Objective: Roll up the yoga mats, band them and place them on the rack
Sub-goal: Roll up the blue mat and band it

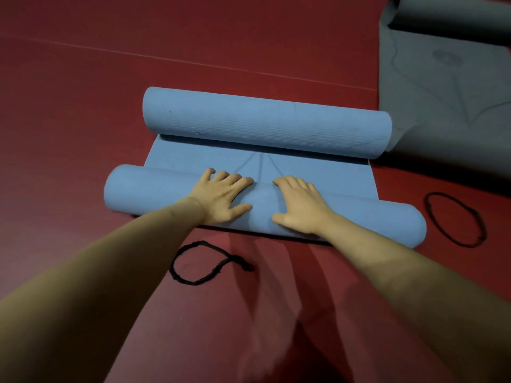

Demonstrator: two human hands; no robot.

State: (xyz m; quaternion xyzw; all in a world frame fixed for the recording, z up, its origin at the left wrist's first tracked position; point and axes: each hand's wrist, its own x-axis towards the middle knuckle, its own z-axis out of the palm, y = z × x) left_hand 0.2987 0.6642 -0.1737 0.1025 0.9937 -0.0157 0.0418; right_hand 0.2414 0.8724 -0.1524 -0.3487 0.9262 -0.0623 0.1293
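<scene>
A blue yoga mat (260, 164) lies on the red floor, curled into a roll at both ends. The near roll (154, 193) runs left to right under my palms; the far roll (265, 124) lies behind a short flat strip. My left hand (221, 196) and my right hand (300, 205) press flat on top of the near roll, side by side near its middle, fingers spread and pointing away. A black elastic band (204, 262) lies looped on the floor just in front of the near roll. A second black band (455, 219) lies on the floor to the right.
A grey yoga mat (448, 100) lies partly unrolled at the upper right, its own roll at the top corner, touching the blue mat's far roll. Red floor (83, 106) surrounds everything. No rack is in view.
</scene>
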